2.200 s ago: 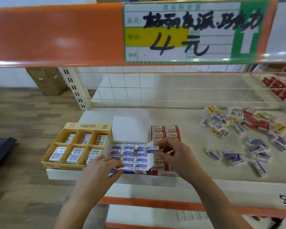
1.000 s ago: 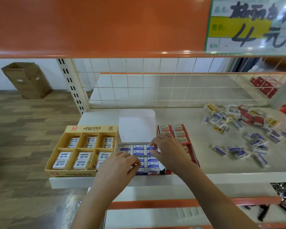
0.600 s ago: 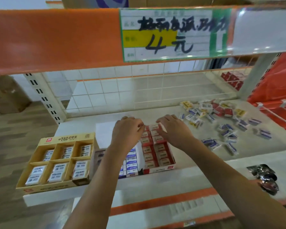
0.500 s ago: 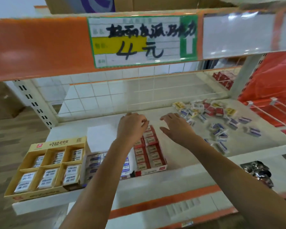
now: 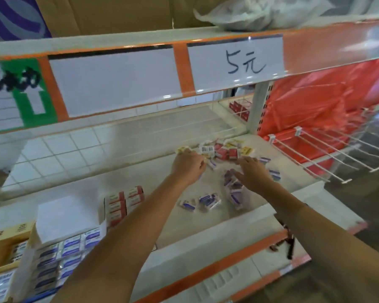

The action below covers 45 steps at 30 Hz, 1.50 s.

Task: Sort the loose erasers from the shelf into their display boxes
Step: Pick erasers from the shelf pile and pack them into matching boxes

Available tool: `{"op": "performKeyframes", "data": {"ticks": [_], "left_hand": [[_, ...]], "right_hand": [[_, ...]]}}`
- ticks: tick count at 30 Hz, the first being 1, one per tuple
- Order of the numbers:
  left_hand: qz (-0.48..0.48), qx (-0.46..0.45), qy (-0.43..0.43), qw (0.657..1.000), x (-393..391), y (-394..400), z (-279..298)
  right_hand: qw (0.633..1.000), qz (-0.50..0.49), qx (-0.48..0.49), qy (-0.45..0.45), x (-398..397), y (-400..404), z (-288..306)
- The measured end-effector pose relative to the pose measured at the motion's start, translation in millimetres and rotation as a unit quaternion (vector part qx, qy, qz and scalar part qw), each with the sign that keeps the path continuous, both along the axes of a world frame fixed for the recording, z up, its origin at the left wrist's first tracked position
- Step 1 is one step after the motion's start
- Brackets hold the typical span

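Loose erasers [image 5: 223, 149] in red, yellow and blue wrappers lie heaped at the back right of the white shelf [image 5: 85, 189], with more blue ones [image 5: 208, 201] nearer the front. My left hand [image 5: 188, 165] hovers knuckles-up over the heap's left edge, its fingers curled down and hidden. My right hand [image 5: 252, 173] is spread flat over several blue erasers. At the lower left stand the red display box [image 5: 124, 202], the blue-and-white display box [image 5: 59, 254] with its white lid [image 5: 61, 217] raised, and the yellow display box [image 5: 0, 248].
The upper shelf's orange edge carries a "5元" price tag [image 5: 236, 64] right above the hands. White wire dividers [image 5: 326, 154] and orange plastic sheeting [image 5: 326, 106] fill the bay to the right. Red boxes [image 5: 239, 108] sit behind the mesh. A dark object [image 5: 289, 243] lies on the lower ledge.
Both hands left the display boxes and reached right and back to the loose heap. The view swung right, pushing the boxes to the lower left.
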<state>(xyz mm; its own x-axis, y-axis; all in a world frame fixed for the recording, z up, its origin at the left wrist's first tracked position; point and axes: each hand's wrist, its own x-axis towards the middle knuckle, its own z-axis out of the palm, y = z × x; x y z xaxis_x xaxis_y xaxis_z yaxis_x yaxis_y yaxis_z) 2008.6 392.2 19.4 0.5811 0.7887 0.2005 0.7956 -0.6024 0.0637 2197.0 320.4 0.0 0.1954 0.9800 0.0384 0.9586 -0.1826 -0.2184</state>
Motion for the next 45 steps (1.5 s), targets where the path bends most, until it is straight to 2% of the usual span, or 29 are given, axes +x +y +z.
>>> {"op": "performKeyframes", "data": {"ticks": [3,10,17,21,29,33,37,45], "left_hand": [[-0.015,-0.008,0.012,1.000,28.6,4.6,-7.6],[0.014,-0.002,0.006,1.000,69.3,22.7,-24.4],[0.040,0.014,-0.052,0.998,86.5,34.4,-31.8],[0.065,0.014,-0.048,0.997,92.5,38.7,-34.1],[0.090,-0.026,0.000,0.996,100.6,52.6,-32.3],[0.097,-0.046,0.002,0.994,105.4,59.5,-32.0],[0.101,-0.055,-0.033,0.993,106.6,58.5,-34.7],[0.098,-0.072,-0.174,0.977,97.7,41.8,-35.2]], "right_hand": [[1.000,-0.003,0.002,-0.002,30.8,-2.4,-3.7],[1.000,-0.001,0.019,0.016,65.0,13.7,-4.1],[0.997,0.020,0.036,0.068,60.8,42.5,-10.1],[0.996,0.043,0.036,0.070,57.9,58.7,-14.2],[0.997,0.070,0.025,0.018,60.4,78.1,-19.1],[0.997,0.068,0.026,0.035,64.1,82.5,-21.9],[0.996,0.067,0.032,0.056,67.8,85.7,-23.4],[0.986,0.066,0.063,0.143,69.2,79.4,-18.5]]}}
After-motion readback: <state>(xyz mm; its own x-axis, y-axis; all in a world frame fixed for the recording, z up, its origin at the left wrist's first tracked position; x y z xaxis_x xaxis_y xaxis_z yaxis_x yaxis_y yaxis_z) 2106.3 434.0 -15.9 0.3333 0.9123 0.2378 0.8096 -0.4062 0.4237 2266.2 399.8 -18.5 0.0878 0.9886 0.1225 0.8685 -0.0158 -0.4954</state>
